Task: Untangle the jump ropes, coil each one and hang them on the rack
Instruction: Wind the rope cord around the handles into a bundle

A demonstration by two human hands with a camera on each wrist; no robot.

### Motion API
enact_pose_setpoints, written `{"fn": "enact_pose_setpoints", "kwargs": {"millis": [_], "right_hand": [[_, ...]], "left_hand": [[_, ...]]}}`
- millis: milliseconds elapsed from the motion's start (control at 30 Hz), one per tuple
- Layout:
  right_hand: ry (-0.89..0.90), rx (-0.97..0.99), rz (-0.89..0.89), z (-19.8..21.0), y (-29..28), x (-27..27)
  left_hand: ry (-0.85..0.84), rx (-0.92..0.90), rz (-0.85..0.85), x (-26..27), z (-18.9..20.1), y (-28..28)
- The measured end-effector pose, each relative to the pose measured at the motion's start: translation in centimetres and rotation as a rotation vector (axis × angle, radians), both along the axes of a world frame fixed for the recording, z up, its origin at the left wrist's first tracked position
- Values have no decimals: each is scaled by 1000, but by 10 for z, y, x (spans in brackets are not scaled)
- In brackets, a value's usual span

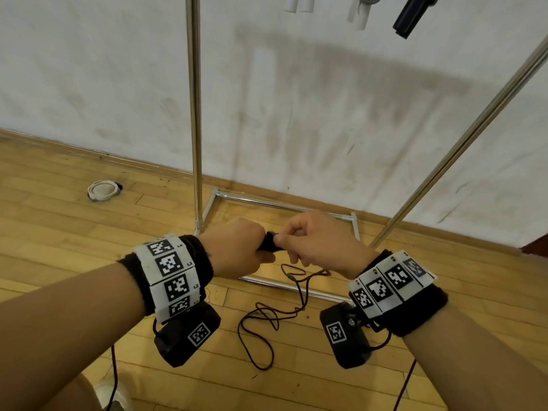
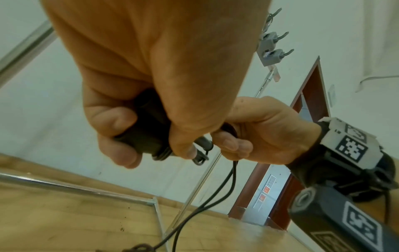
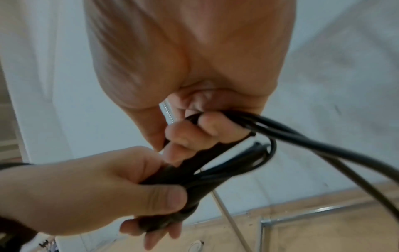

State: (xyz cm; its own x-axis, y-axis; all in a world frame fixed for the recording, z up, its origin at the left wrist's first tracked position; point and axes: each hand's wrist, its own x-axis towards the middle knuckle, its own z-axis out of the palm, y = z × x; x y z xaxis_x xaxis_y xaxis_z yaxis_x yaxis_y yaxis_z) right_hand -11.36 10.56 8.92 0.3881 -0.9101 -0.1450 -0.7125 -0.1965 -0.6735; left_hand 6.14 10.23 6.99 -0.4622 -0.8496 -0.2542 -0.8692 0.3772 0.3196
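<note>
Above a wooden floor (image 1: pixel 59 238) and just in front of a metal rack (image 1: pixel 194 114), a person's two hands meet over a black jump rope (image 1: pixel 268 310). Left hand (image 1: pixel 237 250) is closed in a fist around the rope's black handles (image 2: pixel 146 136), fingers wrapped fully about them, with the thumb pressed across the bundle in the right wrist view. Right hand (image 1: pixel 314 244), touching the left, has its fingers curled and pinches the cord at the handles' ends, where several strands pass between its fingertips (image 3: pixel 207 124) (how many loops it holds cannot be told). From the hands the cord drops in loose bends to the floor, lying partly inside the rack's base frame (image 1: pixel 284 206) and partly in front of it. Other handles, white (image 1: pixel 299 2) and black (image 1: pixel 410 14), hang from the rack at the top edge of the head view, against a scuffed white wall (image 1: pixel 326 99).
</note>
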Motion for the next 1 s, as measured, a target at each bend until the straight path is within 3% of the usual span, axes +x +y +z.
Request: {"fn": "enact_pose_setpoints", "kwargs": {"millis": [233, 367, 567, 733, 867, 1000], "right_hand": [[-354, -58, -94, -10, 10, 9], [-559, 119, -25, -8, 12, 0], [-306, 161, 57, -17, 16, -20], [-310, 135, 43, -20, 18, -34], [-312, 227, 170, -25, 23, -40], [-245, 189, 199, -29, 23, -44]], "left_hand": [[197, -119, 65, 2, 8, -6], [408, -126, 117, 10, 18, -10], [497, -38, 124, 21, 23, -9], [475, 35, 48, 23, 30, -2], [483, 55, -25, 20, 38, 4], [528, 127, -102, 18, 44, 12]]}}
